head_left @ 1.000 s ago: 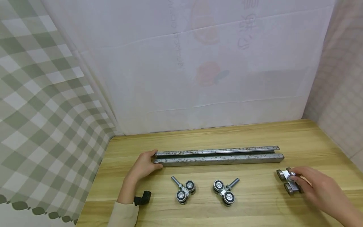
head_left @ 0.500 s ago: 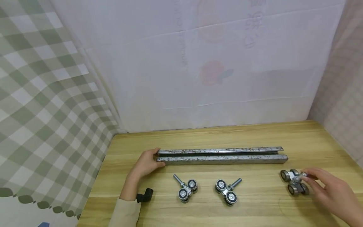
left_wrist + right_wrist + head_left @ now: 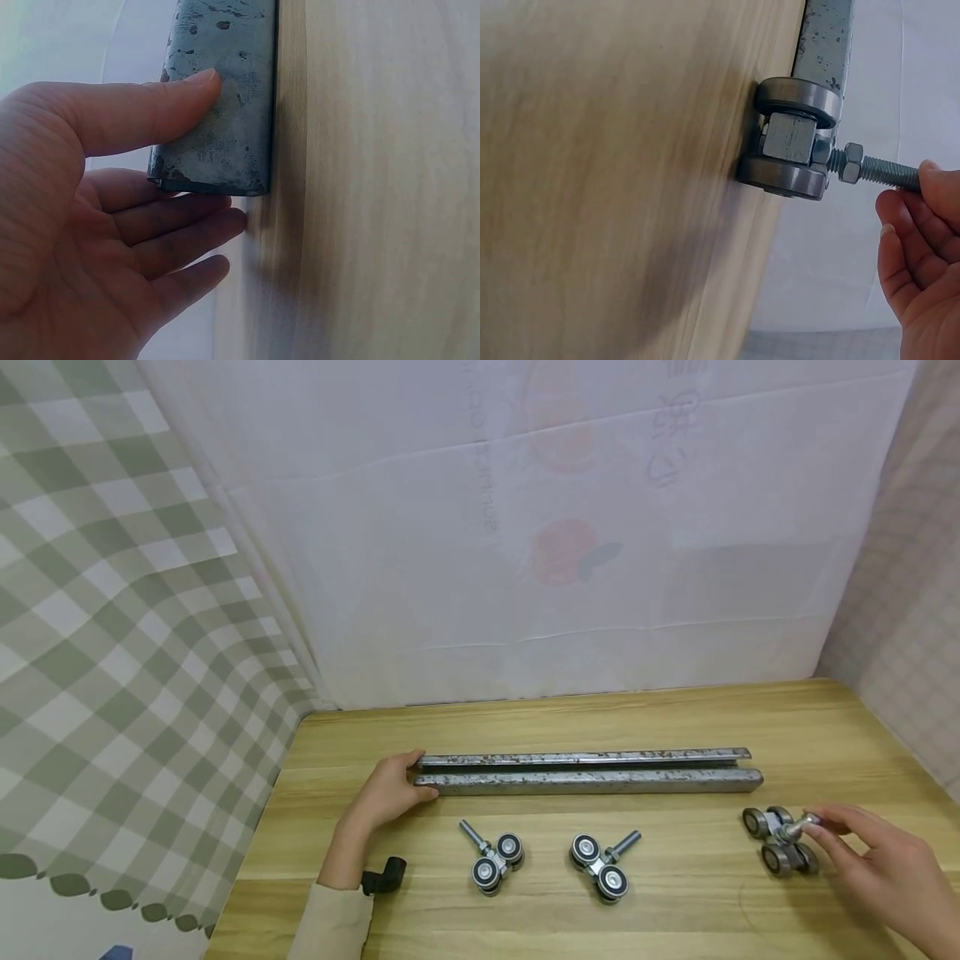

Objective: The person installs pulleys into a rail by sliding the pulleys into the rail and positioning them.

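Observation:
A long, rust-flecked metal channel rail [image 3: 592,783] lies across the wooden table with its slot facing up. At its left end, my left hand [image 3: 382,795] grips it, the thumb on the near side and the index finger on the far side; the left wrist view shows the other fingers [image 3: 184,289] extended past the rail's end. To the right, a roller trolley [image 3: 777,857] stands on its wheels. Its threaded bolt [image 3: 885,171] is pinched between thumb and fingertips of my right hand [image 3: 885,864]. The trolley is near the rail's right end, apart from it.
Two more roller trolleys lie in front of the rail, the left one [image 3: 487,872] and the right one [image 3: 611,882], bolts pointing outward. A black strapped object [image 3: 386,875] is at the left wrist. White cloth [image 3: 480,668] hangs behind the table; checked cloth [image 3: 150,635] hangs left.
My right hand has turned the trolley from its side-on pose onto its wheels, bolt now angled up towards the fingers. The left hand keeps its hold on the rail. The head view shifted slightly.

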### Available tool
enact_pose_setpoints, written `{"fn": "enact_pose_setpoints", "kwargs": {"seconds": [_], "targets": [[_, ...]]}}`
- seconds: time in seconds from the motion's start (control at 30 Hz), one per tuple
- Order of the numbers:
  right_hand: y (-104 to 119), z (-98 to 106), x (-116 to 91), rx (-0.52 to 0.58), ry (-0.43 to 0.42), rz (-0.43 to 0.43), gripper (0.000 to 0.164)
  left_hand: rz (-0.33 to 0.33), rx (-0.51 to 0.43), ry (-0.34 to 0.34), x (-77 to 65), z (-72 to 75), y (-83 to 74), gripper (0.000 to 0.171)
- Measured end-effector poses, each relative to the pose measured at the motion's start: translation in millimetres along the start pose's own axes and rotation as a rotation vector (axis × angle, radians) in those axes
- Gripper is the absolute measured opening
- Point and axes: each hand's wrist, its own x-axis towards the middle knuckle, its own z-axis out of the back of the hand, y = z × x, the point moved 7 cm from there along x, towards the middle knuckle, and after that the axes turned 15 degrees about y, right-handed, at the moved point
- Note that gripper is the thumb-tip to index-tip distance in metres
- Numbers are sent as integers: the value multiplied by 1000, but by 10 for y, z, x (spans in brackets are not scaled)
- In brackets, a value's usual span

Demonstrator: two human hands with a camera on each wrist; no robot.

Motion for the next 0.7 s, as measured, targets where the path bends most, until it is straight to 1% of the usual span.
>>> {"fn": "enact_pose_setpoints", "kwargs": {"seconds": [0.27,0.6,0.7], "targets": [[-6,-46,33,-13,20,-88,19,-4,-1,-3,-10,11,-6,78],[-71,-33,27,18,6,-174,19,-9,-14,-2,-20,16,-14,78],[-96,-21,26,20,-3,-184,19,-14,-15,-2,-14,12,-16,78]]}}
